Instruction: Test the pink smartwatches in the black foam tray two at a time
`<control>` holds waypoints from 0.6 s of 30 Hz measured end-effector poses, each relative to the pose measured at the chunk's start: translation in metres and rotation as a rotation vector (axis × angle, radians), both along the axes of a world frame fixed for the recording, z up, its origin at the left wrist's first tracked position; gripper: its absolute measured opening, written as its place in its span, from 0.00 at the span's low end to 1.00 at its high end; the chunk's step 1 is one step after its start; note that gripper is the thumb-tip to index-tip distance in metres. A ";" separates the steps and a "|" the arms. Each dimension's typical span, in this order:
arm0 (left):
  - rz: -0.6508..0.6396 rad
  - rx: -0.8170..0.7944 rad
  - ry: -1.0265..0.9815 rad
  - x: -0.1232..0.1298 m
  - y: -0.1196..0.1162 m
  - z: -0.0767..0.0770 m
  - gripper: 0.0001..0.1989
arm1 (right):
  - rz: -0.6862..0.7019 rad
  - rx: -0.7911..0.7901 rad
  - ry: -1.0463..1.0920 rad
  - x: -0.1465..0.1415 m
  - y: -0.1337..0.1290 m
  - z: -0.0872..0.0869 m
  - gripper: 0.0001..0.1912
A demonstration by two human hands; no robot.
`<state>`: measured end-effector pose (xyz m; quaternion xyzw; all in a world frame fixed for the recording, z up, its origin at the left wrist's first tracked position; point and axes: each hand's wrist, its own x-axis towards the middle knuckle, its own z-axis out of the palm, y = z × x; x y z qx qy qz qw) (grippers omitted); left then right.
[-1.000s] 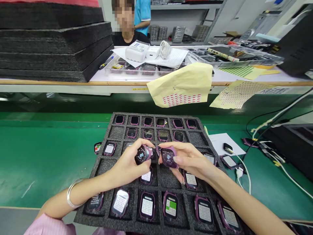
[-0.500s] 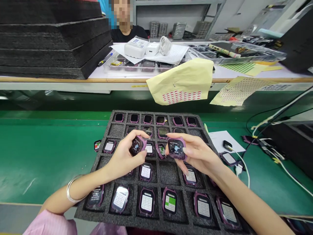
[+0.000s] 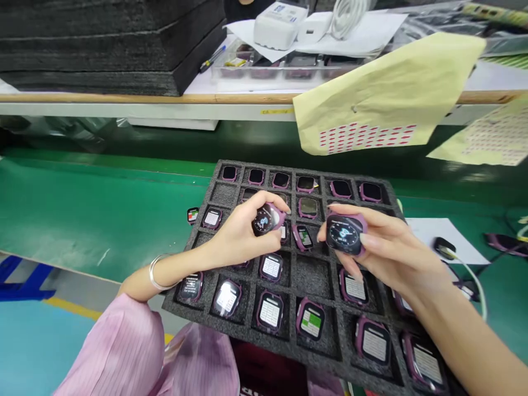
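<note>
Your left hand (image 3: 243, 231), at the centre of the frame, pinches a purple-cased square smartwatch (image 3: 264, 219) between thumb and forefinger; the remaining fingers are hidden. Your right hand (image 3: 391, 242), right of centre, pinches a second purple-cased smartwatch (image 3: 345, 234), thumb at the screen's right edge, the other fingers along the top and underneath. Both watches are raised above a dark grey foam tray with square compartments (image 3: 290, 280), lit dials facing you. The step in hand appears to be viewing the two dials together; a sound next move calls for a steady grip on each case and clearance over the watches below.

The tray rests on a green desk (image 3: 103, 203). Its farthest row holds six dark-screened watches; its nearest row holds six with lit screens, one showing green cells (image 3: 311, 320). Nearer the centre, a tilted watch (image 3: 304, 236) sits in its compartment, between your hands in the frame. A watch showing red and green blocks (image 3: 192, 214) lies just beside the tray's left edge. At the top of the frame, a clear plastic box (image 3: 226, 71) contains dark pieces, partly covered.
</note>
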<state>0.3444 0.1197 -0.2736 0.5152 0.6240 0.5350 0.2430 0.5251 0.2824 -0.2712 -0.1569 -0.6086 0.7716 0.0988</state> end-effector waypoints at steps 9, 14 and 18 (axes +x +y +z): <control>-0.014 0.038 -0.017 -0.001 -0.001 0.000 0.14 | -0.040 0.097 -0.071 0.001 0.000 -0.001 0.27; -0.009 0.064 -0.008 0.000 -0.004 0.001 0.17 | 0.005 -0.010 0.049 0.000 -0.003 0.004 0.23; 0.024 0.026 0.005 0.001 -0.008 0.003 0.16 | 0.047 -0.114 0.120 0.000 -0.007 0.005 0.22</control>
